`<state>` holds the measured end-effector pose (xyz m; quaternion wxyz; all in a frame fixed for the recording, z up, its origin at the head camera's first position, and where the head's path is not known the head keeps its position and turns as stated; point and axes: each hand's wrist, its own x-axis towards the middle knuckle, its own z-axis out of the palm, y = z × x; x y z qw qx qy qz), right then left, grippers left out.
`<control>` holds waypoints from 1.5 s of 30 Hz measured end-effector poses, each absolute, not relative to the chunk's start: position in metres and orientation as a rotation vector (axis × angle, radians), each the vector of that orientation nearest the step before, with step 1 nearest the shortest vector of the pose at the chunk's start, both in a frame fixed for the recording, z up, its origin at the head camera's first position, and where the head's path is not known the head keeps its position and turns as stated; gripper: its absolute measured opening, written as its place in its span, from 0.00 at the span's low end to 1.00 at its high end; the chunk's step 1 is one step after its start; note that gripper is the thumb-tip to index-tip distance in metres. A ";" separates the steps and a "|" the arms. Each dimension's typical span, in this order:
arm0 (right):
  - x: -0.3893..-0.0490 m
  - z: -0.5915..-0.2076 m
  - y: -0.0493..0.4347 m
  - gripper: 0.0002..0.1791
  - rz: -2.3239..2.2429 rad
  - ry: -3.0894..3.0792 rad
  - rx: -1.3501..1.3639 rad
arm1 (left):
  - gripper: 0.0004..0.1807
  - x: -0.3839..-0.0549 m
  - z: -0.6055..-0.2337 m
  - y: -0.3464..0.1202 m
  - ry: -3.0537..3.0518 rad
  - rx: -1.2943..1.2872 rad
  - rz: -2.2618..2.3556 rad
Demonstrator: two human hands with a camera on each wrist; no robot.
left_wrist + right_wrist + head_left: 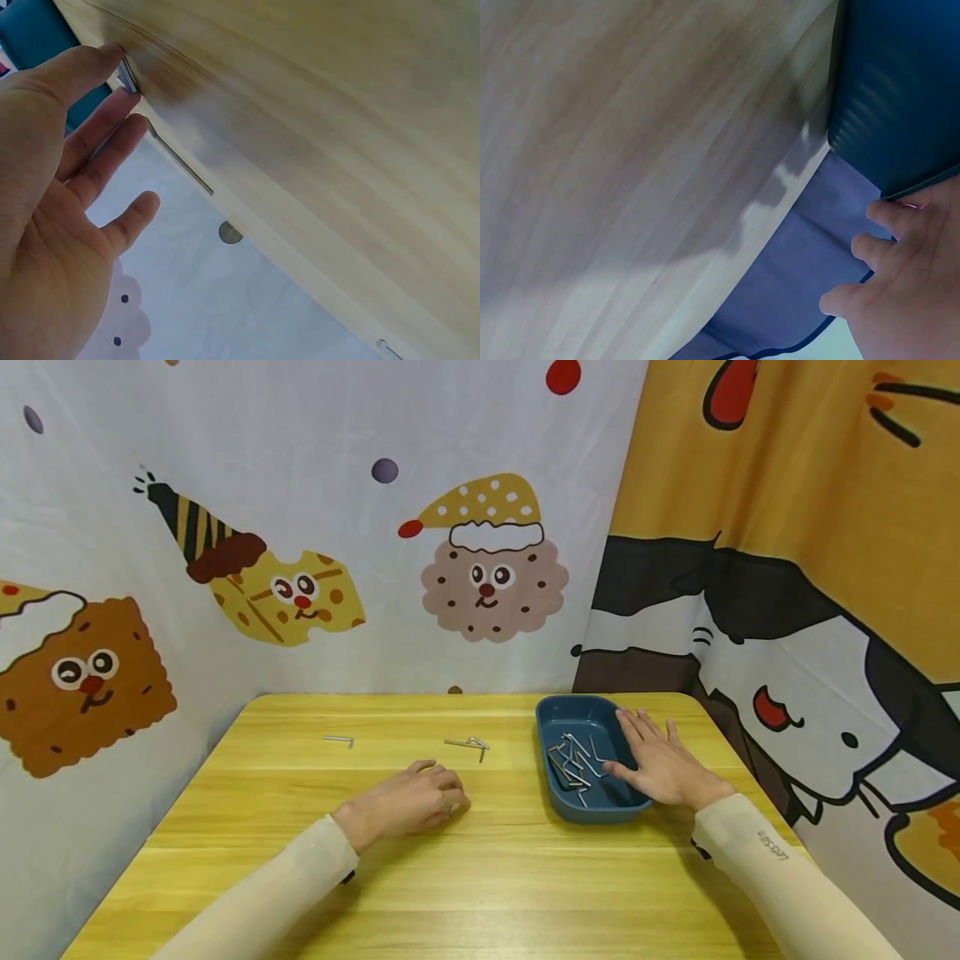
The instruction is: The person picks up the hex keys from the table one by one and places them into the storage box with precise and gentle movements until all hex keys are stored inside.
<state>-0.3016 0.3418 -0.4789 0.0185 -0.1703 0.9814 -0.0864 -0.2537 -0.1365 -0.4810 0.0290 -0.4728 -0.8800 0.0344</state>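
In the head view my left hand (408,802) is low over the middle of the table. The left wrist view shows its thumb and index finger pinching a short metal hex key (129,76), with the other fingers spread. Beyond this hand lie a few hex keys (467,743) close together. My right hand (667,766) rests on the right rim of a blue box (592,815), fingers straight and spread, thumb reaching over the inside. Several bent hex keys (573,764) are jumbled in the box. The right wrist view shows fingers (889,217) at the box's rim.
Another hex key (339,740) lies alone at the left of the wooden table (465,885). A printed curtain (390,610) hangs behind the far edge and on both sides. The box stands near the table's right side.
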 end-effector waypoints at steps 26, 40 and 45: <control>-0.303 -0.479 0.342 0.61 -0.285 3.025 -0.501 | 0.23 -0.248 -0.486 -0.124 -2.662 -1.333 0.137; -0.304 -0.479 0.340 0.60 -0.285 3.028 -0.521 | 0.24 -0.249 -0.488 -0.108 -2.638 -1.238 0.085; -0.304 -0.479 0.341 0.60 -0.287 3.027 -0.521 | 0.22 -0.249 -0.487 -0.103 -2.607 -1.219 0.103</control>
